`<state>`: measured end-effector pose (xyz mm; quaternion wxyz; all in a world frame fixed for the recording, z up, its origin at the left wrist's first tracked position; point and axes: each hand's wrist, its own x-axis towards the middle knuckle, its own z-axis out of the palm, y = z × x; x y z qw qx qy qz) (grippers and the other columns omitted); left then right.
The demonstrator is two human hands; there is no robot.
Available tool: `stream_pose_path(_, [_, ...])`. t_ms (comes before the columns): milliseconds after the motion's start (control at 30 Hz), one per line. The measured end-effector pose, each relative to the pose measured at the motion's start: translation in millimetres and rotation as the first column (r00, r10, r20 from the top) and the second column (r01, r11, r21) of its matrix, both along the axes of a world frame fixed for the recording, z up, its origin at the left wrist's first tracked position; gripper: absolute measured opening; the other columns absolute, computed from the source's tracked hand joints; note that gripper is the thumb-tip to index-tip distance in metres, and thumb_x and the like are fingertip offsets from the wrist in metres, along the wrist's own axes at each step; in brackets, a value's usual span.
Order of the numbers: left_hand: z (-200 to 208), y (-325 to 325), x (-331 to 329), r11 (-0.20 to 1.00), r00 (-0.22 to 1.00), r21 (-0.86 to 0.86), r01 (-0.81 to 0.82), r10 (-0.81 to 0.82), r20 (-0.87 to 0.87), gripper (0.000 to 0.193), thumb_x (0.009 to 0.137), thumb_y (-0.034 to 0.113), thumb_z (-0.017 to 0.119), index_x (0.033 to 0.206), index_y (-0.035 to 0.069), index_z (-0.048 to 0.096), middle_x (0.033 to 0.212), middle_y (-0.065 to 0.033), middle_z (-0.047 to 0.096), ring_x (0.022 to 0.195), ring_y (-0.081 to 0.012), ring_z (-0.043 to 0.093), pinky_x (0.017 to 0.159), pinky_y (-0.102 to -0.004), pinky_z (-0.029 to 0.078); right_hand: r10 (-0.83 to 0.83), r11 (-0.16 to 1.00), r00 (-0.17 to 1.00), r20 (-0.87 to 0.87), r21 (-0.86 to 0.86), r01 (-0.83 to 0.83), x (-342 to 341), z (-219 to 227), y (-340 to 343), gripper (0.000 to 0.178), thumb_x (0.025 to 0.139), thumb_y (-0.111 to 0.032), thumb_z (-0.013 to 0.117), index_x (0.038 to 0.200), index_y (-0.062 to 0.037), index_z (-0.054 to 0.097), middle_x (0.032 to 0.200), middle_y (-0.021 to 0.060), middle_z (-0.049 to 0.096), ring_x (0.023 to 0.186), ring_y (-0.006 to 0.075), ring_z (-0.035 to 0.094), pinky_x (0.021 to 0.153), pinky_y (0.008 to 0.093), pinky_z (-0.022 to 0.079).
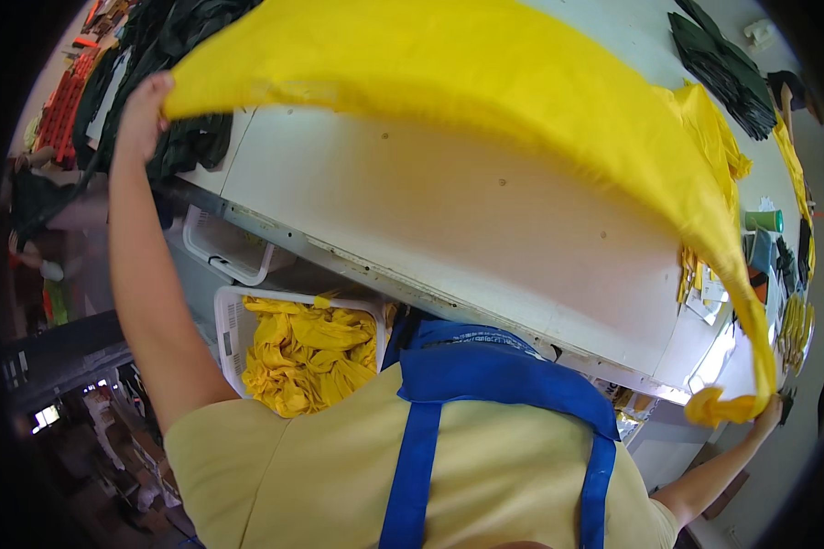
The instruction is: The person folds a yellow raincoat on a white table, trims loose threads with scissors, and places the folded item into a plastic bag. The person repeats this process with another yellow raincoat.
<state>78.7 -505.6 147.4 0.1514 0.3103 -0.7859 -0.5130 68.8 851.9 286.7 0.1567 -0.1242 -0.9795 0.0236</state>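
Note:
A long piece of yellow fabric (467, 73) is stretched in a wide arc above the white worktable (412, 201), blurred along its lower edge. At the far left my left hand (143, 119), arm raised, is closed on one end of it. My right hand (769, 416) reaches far out to the right and is closed at the other end, where the fabric narrows and hangs in a bunched lump. Part of the right hand's fingers is hidden by the fabric. Below the table edge, a white plastic basket (226, 339) holds crumpled yellow fabric (311, 352).
Dark green garments (169, 55) are heaped at the table's left end; a dark folded stack (719, 69) lies far right. More yellow fabric (714, 137), a green cylinder (764, 220) and papers (705, 297) sit on the right. Another white basket (212, 249) is under the table. Another person (50, 206) is at left.

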Motion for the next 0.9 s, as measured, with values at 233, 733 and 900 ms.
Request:
stream_pose_path(233, [-100.8,6.4,91.9,0.98,0.927,-0.166,-0.108,0.16,0.339,0.025,0.087,0.019,0.061,0.108,0.007,0.058,0.084,-0.0021,0.058,0.06,-0.008,0.05,0.042,-0.0234,0.037,-0.242,0.93,0.929,0.281,-0.205,0.305,36.7,-183.1,-133.5,0.025,0.078,-0.015,0.047,0.079,0.0064,0.061,0.065,0.0116,0.056,0.057,0.0189,0.047,0.054,0.0348,0.039])
stream_pose_path(733, [-196.1,347.5,0.7,0.398,0.506,-0.377,0.836,-0.293,0.811,0.065,0.087,0.043,0.054,0.144,0.025,0.03,0.153,-0.014,0.014,0.137,-0.0431,0.013,0.101,-0.0689,0.015,-0.588,0.773,0.715,0.377,0.002,0.634,114.7,-295.1,-248.2,0.029,0.086,-0.028,0.052,0.099,-0.0036,0.062,0.101,0.0212,0.064,0.097,0.0399,0.059,0.082,0.0456,0.046])
stream_pose_path(900, [-211.4,436.9,-4.8,0.257,0.558,-0.509,0.822,-0.548,0.623,0.068,0.085,0.046,0.056,0.144,0.024,0.03,0.154,-0.0132,0.008,0.138,-0.0439,0.009,0.104,-0.0665,0.011,-0.262,0.881,0.951,0.165,-0.362,0.305,-31.1,-298.4,-271.3,0.031,0.088,-0.027,0.053,0.106,-0.0046,0.064,0.101,0.0164,0.065,0.096,0.031,0.062,0.083,0.0365,0.046])
